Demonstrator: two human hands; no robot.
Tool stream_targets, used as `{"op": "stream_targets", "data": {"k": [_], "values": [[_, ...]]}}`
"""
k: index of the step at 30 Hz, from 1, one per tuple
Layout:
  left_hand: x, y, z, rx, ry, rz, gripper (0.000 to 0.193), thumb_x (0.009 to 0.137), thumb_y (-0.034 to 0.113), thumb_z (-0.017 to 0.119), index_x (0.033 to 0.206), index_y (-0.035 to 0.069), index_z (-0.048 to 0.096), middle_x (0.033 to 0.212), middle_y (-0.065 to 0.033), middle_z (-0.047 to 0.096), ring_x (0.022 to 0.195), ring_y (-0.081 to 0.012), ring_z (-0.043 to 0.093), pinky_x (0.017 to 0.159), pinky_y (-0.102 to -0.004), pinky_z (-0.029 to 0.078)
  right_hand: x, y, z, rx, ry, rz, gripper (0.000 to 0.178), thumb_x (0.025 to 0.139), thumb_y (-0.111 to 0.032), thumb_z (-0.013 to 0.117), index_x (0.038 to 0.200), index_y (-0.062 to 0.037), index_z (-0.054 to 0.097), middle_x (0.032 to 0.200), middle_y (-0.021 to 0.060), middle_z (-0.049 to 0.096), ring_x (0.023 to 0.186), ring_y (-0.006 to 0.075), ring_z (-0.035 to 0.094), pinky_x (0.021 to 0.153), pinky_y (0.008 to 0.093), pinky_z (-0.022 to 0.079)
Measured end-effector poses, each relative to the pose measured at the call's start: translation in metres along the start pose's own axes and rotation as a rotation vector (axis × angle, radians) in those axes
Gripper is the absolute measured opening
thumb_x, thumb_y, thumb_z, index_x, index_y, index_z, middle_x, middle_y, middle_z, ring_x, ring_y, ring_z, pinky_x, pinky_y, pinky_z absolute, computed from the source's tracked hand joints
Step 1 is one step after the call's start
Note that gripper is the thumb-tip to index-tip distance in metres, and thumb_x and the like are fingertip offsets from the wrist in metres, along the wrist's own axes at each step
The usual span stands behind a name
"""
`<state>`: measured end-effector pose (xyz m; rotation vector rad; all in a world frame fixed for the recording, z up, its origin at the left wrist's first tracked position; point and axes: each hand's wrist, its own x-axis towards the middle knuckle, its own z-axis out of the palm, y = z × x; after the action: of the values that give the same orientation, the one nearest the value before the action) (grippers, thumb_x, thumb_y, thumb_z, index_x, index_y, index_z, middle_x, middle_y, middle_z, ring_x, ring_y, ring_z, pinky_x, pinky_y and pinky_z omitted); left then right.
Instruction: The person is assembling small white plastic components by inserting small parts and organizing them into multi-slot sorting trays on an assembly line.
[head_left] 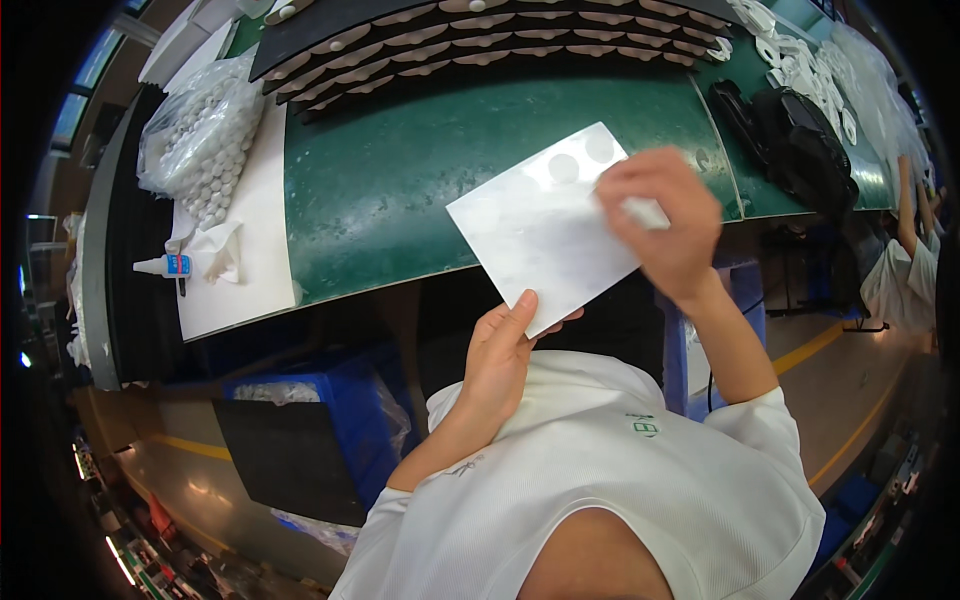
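My left hand (502,350) pinches the lower corner of a white sheet (540,235), thumb on top and fingers beneath. The sheet is tilted and reaches over the table's front edge. Round pale stickers (564,168) show near its far corner. Over the sheet's right side is my right hand (665,215), blurred by motion, with its fingers curled together. A small white piece (646,212) shows at those fingers; I cannot make out whether it is part of the sheet or a separate thing.
Stacked black trays (480,50) with pale pieces stand at the back of the green table (380,200). At left are a bag of white balls (205,140), a glue bottle (165,266) and crumpled tissue (218,250). Black bags (800,140) lie at right. A blue bin (350,420) stands below.
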<state>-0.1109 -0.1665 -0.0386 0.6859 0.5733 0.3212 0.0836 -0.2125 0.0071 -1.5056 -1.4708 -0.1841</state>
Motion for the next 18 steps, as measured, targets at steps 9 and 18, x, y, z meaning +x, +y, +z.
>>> {"op": "stream_targets", "data": {"k": [9,18], "values": [[-0.007,0.007,-0.002,0.095,0.048,-0.026,0.037,0.093,0.027,0.043,0.102,-0.005,0.059,0.096,-0.0142,0.064,0.091,-0.0204,0.059,0.083,-0.0297,0.041,0.018,0.006,0.010,0.222,-0.135,0.407,0.008,0.074,-0.002,0.064,0.081,-0.0026,0.060,0.071,0.0035,0.061,0.063,0.0112,0.055,0.059,0.0243,0.043],[-0.007,0.001,-0.005,0.106,0.059,-0.015,0.037,0.093,0.027,0.043,0.101,-0.005,0.059,0.094,-0.0151,0.065,0.092,-0.0186,0.059,0.084,-0.0289,0.039,0.021,-0.016,0.051,0.028,-0.547,-0.040,0.007,0.073,-0.004,0.063,0.076,-0.0043,0.057,0.070,0.0063,0.058,0.065,0.0190,0.057,0.062,0.0276,0.046]]}}
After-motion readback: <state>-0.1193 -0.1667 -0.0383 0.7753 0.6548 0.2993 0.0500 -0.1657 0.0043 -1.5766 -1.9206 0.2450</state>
